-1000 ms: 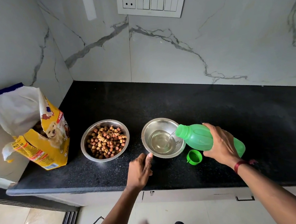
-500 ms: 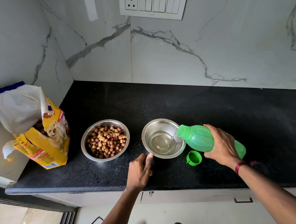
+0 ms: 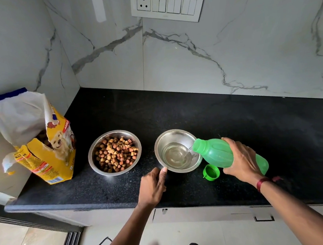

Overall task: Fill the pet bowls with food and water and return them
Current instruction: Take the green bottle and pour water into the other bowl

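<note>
While right hand (image 3: 242, 162) grips bottle (image 3: 214, 153), left hand (image 3: 152, 188) touches water bowl (image 3: 174, 133) beside cap (image 3: 211, 172).

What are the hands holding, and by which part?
The right hand grips the tilted green bottle around its mid-body. The left hand grips nothing; its thumb just touches the near rim of the water bowl.

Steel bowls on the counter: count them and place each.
2. The kibble bowl stands left, near the food bag; the water bowl stands right, under the green bottle's mouth.
</note>
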